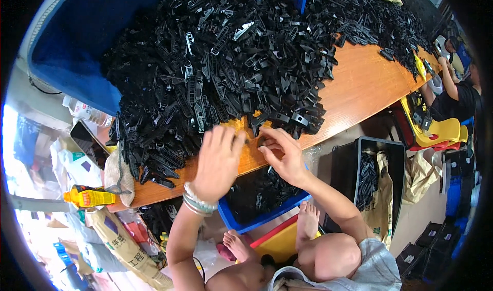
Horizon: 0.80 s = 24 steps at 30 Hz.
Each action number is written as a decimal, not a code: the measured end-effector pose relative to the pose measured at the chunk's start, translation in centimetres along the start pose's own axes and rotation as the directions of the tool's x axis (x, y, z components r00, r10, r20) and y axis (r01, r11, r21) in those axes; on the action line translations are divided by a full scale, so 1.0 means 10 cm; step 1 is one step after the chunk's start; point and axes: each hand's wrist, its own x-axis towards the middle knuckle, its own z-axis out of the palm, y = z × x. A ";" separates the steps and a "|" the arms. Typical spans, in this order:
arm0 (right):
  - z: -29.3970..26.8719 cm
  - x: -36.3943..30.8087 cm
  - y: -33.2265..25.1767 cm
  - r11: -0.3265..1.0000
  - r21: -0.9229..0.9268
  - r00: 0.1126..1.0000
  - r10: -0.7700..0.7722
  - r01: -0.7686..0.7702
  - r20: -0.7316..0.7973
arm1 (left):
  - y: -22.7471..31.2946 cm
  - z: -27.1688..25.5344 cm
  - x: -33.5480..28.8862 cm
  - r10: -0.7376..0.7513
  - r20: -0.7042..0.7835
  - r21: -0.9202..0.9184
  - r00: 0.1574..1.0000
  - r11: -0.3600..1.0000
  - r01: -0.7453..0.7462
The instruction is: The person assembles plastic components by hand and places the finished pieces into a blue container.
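From left to centre, the black parts [221, 70] you face look like light, stiff, smooth plastic; pinching their long sides should spare any thin ribs. They lie heaped on the desk [354, 80], just beyond your hands. Your left hand [220, 160] is blurred, fingers extended, its hold unclear; your right hand [282, 155] is half curled, and I can't tell whether it pinches anything.
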 end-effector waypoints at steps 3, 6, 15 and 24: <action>-0.07 -0.04 0.09 0.979 -0.167 0.993 -0.118 0.118 0.012 | 0.04 0.13 -0.10 0.045 0.175 -0.262 0.984 0.965 0.003; -0.12 -0.01 -0.05 0.843 -0.461 0.960 -0.259 0.277 0.104 | -0.06 0.27 -0.08 -0.012 0.141 -0.442 0.990 0.894 0.074; -0.14 -0.04 -0.15 0.979 -0.182 0.985 0.117 -0.092 0.130 | -0.07 0.38 -0.39 -0.308 -0.069 -0.447 0.949 0.860 0.247; -0.03 -0.02 -0.14 0.926 -0.371 0.983 0.002 0.068 0.185 | -0.06 0.42 -0.41 -0.348 -0.123 -0.568 0.930 0.793 0.222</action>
